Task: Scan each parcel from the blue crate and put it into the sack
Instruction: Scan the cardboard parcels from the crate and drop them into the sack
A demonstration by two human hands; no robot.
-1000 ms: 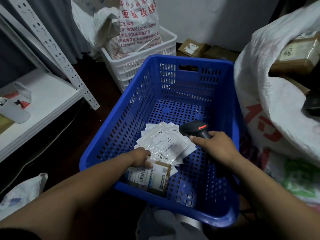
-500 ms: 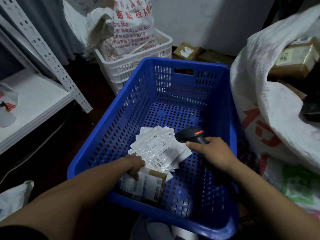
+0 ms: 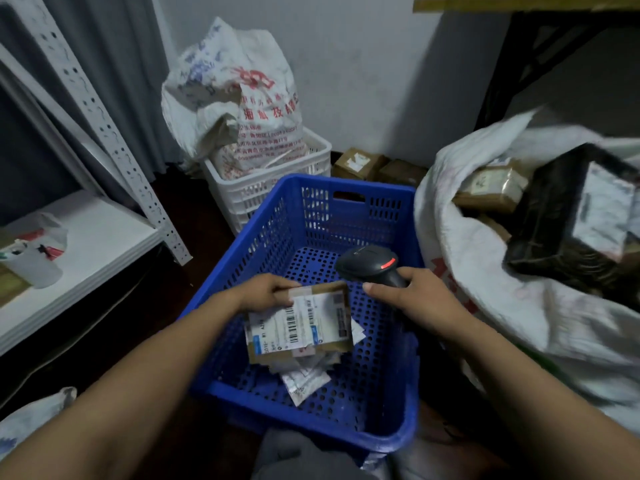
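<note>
My left hand [image 3: 265,292] grips a small brown box parcel [image 3: 304,323] by its top left corner, label up, held above the floor of the blue crate [image 3: 263,244]. My right hand [image 3: 419,299] holds a black barcode scanner [image 3: 369,265], its head with a red light just behind and right of the box. Under the box, several flat white packet parcels [image 3: 304,379] lie on the crate floor. The open white sack [image 3: 485,289] stands to the right of the crate with a black parcel [image 3: 554,216] and brown boxes [image 3: 491,192] in its mouth.
A white crate [image 3: 256,188] holding a printed bag [image 3: 242,109] stands behind the blue crate. Cardboard boxes [image 3: 360,164] lie by the wall. A white metal shelf [image 3: 86,244] with a plastic cup [image 3: 31,265] is on the left.
My left hand has lifted the brown box off the crate floor and turned its label up. My right hand has raised the scanner. The view has tilted up.
</note>
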